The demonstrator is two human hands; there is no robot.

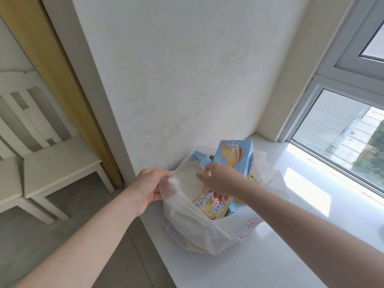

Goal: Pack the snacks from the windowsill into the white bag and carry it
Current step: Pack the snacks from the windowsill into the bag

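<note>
On windowsill (270, 258) | left hand (150, 187) grips white bag (207, 229) | right hand (223, 181) holds tub (188, 180)

A plain white wall (187, 80), a bit mottled, was seen straight ahead. The window (340, 138) was set on the right in a grey frame, with buildings and some greenery glimpsed outside. Bright sun patches were thrown across the white windowsill (322, 183). Off to the left a yellowish strip (47, 59), curtain or panel, couldn't be told apart, and white slatted furniture (58, 163) was parked on the grey floor (41, 246).
</note>
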